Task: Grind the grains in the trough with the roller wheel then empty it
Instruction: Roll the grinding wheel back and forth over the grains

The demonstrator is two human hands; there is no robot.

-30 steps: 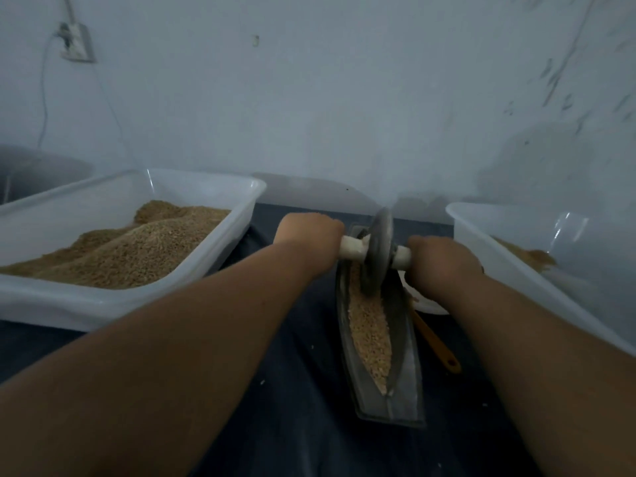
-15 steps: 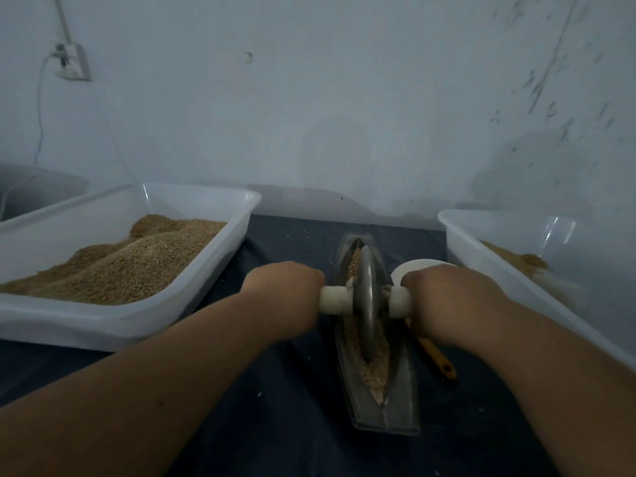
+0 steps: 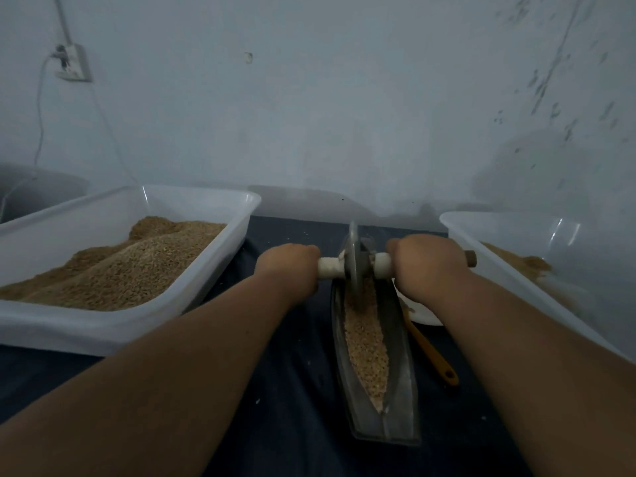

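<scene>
**Both fists on the axle, wheel at far part of trough**

My left hand (image 3: pixel 287 266) is curled tight round the left end of the white axle (image 3: pixel 329 267). My right hand (image 3: pixel 426 263) is curled round the right end, and a brown axle tip pokes out past it. The roller wheel (image 3: pixel 352 259) stands upright between my fists, its rim down in the grains (image 3: pixel 366 339). The metal trough (image 3: pixel 402 373) lies lengthwise on a dark cloth (image 3: pixel 292 390), with grains filling its groove from the wheel to the near tip. An orange-handled tool (image 3: pixel 433 356) lies just right of the trough, its head hidden under my forearm. A white dish (image 3: pixel 423 316) edge shows beside it. The left tub (image 3: pixel 51 332) is heaped with grain. The right tub (image 3: pixel 457 218) holds a little brown material.
</scene>
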